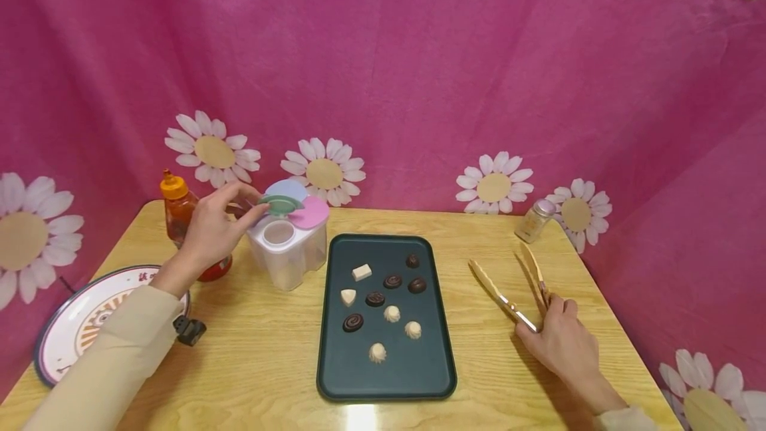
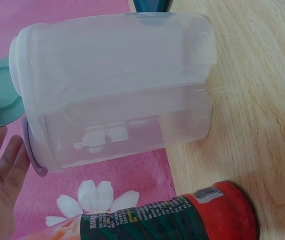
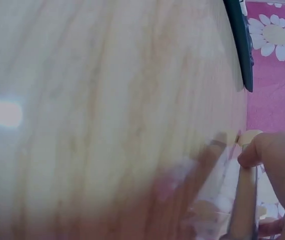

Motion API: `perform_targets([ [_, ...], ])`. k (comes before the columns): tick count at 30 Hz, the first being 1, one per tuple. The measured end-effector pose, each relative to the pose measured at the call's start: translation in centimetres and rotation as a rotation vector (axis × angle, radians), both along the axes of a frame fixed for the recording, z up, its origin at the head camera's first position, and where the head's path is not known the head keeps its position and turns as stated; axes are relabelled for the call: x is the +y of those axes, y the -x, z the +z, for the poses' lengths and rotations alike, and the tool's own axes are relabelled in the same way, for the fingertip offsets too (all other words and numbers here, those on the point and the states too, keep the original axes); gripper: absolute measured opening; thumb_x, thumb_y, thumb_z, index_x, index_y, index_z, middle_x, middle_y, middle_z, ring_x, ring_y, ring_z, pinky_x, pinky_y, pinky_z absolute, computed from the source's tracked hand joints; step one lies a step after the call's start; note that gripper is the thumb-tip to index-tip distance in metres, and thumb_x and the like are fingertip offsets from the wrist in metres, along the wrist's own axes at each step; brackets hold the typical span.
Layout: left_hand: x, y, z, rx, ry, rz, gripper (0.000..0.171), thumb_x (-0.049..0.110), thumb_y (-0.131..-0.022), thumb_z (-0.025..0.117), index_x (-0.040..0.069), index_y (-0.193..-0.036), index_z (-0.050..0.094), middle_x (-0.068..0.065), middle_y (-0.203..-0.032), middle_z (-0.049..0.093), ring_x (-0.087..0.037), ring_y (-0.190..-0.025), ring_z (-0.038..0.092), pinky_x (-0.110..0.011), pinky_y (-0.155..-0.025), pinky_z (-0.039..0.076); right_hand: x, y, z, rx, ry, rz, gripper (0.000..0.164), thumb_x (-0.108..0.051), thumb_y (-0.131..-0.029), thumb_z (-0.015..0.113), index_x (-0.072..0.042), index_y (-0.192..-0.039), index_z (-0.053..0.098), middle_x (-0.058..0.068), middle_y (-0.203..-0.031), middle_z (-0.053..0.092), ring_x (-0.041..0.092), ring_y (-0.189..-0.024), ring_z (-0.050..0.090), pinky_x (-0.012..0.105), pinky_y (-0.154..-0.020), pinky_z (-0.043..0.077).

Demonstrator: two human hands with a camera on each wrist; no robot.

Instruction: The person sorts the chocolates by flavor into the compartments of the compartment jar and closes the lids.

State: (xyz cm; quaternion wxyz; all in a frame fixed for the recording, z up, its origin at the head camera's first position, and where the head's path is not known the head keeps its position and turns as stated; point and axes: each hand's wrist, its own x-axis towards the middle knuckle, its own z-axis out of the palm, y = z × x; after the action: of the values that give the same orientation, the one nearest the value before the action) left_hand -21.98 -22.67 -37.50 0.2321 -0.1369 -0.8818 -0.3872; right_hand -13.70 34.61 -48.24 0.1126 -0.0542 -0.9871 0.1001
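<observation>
tipping of the clear multi-lid container, left of tray, could be caused if its green flip lid, pinched by l. hand, is yanked; squeeze bottle, farther left, may get knocked by that hand. tongs, right of tray, are gripped by r. hand.

Tongs: smooth, shining metal
Multi-compartment container: smooth, translucent plastic
Tray: smooth, matt finish
Tabletop: glossy wood grain catching light
Daisy-print backdrop: softly creased cloth
</observation>
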Motion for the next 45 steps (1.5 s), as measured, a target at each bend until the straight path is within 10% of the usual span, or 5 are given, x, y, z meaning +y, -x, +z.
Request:
perform_targets([
  [11, 0.1, 0.1, -0.2, -0.002, 0.001, -0.002, 0.021, 0.011, -0.095, 0.079, 0.002, -0.112, 0.069, -0.017, -0.105, 0.074, -0.034, -0.09, 0.073, 0.001, -0.077, 0.045, 0.7, 0.8, 1.5, -0.083, -0.027, 0.034, 0.084, -0.05, -0.085, 0.073, 0.008, -0.139, 0.046, 0.033, -0.118, 0.051, 0.041, -0.073, 0.065, 0.054, -0.053, 0.049],
  [24, 0.0, 0.0, -0.2, -0.001, -0.001, -0.001, 0.021, 0.01, -0.095, 0.078, 0.001, -0.112, 0.068, -0.017, -0.105, 0.074, -0.034, -0.092, 0.073, 0.004, -0.077, 0.042, 0.8, 2.1, 2.9, 0.196, -0.152, 0.177, 0.079, -0.059, -0.071, 0.088, 0.004, -0.111, 0.063, 0.022, -0.093, 0.067, 0.029, -0.049, 0.056, 0.043, -0.041, 0.043],
  [35, -0.1, -0.1, -0.2, 0.009, 0.001, -0.005, 0.021, 0.009, -0.095, 0.078, 0.001, -0.111, 0.068, -0.018, -0.105, 0.074, -0.034, -0.093, 0.073, 0.005, -0.078, 0.04, -0.5, 2.3, 8.4, 0.087, -0.178, 0.238, 0.079, -0.073, -0.074, 0.079, -0.007, -0.116, 0.07, 0.01, -0.096, 0.074, 0.032, -0.073, 0.07, 0.05, -0.051, 0.048],
  [45, 0.0, 0.0, 0.0, 0.011, 0.007, -0.007, 0.021, 0.01, -0.095, 0.078, 0.001, -0.111, 0.068, -0.017, -0.104, 0.073, -0.034, -0.091, 0.072, 0.005, -0.078, 0.04, -1.2, 0.2, 9.0, 0.267, -0.248, 0.45, 0.069, -0.066, -0.06, 0.088, -0.015, -0.101, 0.069, -0.01, -0.068, 0.057, 0.01, -0.051, 0.046, 0.036, -0.044, 0.039],
])
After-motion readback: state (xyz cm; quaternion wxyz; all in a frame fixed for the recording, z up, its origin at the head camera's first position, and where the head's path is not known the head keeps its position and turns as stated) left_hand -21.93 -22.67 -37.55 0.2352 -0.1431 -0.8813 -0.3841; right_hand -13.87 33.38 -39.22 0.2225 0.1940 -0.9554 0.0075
